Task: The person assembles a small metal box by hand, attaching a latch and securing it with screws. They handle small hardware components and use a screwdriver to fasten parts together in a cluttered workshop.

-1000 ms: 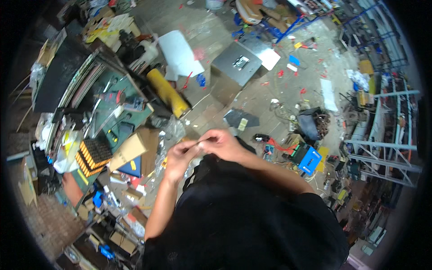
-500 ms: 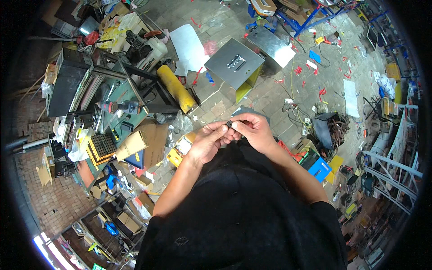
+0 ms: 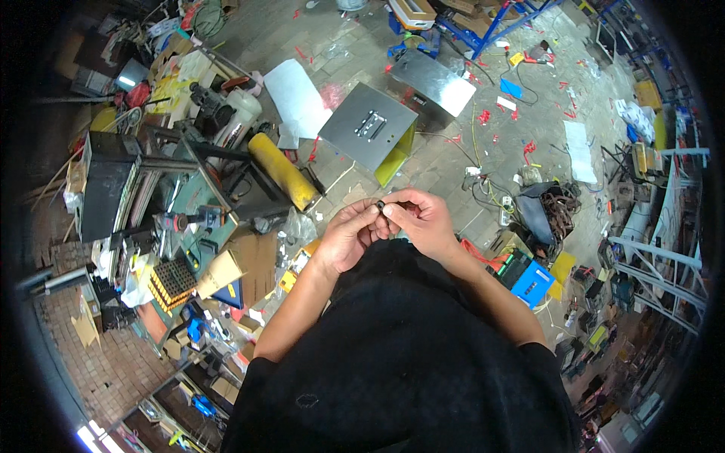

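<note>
A small dark, ring-like piece (image 3: 380, 204) is pinched between the fingertips of both hands, in front of my chest. My left hand (image 3: 347, 235) is closed on it from the left, thumb on top and the other fingers curled beneath. From the right, my right hand (image 3: 423, 223) grips the same piece between thumb and forefinger. Fingers cover much of it, so its exact kind cannot be told. Just beyond the hands, on the floor, stands a grey metal box (image 3: 351, 140) with a black handle-like fitting on top and a yellow-green side.
Another metal box (image 3: 445, 83) lies behind the first. To the left are a yellow cylinder (image 3: 283, 172) and a cluttered workbench (image 3: 200, 185). On the right sit a blue-and-green case (image 3: 532, 283) and a dark bag (image 3: 540, 211). Cables and red scraps litter the floor.
The view has shifted, so the metal boxes appear farther left and the nearer one lower. Both hands keep their pinch, and the small piece now shows a more ring-like face.
</note>
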`<state>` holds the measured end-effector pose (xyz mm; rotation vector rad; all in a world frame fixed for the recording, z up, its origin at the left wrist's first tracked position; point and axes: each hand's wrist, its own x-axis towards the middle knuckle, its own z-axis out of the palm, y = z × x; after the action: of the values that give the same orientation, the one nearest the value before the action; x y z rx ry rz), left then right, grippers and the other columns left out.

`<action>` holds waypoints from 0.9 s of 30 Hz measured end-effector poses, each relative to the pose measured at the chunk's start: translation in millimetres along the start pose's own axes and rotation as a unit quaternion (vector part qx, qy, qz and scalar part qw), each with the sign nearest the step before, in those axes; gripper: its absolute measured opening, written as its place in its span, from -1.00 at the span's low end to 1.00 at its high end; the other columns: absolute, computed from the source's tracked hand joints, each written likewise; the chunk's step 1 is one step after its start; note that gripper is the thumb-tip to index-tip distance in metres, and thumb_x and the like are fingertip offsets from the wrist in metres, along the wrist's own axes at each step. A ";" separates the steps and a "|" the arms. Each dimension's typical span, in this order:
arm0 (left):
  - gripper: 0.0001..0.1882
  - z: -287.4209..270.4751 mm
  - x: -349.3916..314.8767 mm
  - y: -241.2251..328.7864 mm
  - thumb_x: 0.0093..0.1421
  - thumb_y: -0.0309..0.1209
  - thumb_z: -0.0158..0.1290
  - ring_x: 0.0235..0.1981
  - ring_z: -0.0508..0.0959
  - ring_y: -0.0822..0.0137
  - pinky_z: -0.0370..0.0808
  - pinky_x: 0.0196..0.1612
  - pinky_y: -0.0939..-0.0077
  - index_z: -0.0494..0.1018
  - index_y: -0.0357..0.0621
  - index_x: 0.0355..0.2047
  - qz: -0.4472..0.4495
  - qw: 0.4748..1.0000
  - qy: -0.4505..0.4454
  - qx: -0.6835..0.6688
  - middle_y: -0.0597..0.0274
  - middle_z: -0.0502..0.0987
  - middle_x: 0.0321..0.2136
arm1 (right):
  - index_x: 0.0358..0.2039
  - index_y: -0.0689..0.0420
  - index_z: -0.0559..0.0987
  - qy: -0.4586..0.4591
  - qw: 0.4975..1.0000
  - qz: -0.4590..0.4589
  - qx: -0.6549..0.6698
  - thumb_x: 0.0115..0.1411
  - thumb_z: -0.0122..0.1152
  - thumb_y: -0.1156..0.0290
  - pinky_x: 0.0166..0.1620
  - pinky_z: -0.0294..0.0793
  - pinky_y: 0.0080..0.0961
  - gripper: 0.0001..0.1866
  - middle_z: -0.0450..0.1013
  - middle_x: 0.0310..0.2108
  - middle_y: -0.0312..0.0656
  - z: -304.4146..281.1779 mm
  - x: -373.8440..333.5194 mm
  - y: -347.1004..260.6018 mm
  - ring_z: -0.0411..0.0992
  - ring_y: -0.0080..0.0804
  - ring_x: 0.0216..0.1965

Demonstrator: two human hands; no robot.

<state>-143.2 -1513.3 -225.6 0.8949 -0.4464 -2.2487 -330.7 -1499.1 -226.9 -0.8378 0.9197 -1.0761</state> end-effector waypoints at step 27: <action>-0.91 -61.8 23.2 36.9 0.29 -0.51 0.03 -0.37 0.54 0.45 0.49 -0.20 0.53 0.49 -0.25 -0.23 0.046 0.968 0.008 0.246 0.24 0.58 -0.41 | -0.16 0.25 0.61 0.039 0.995 0.081 -0.045 0.34 0.19 0.46 -0.30 0.48 -0.64 -0.85 0.53 -0.42 -0.32 29.3 34.1 18.1 0.44 -0.66 -0.41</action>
<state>-95.4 -1559.9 -260.9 1.1071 -1.0485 -2.0759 -290.6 -1523.7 -238.7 -0.7857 1.0900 -0.9362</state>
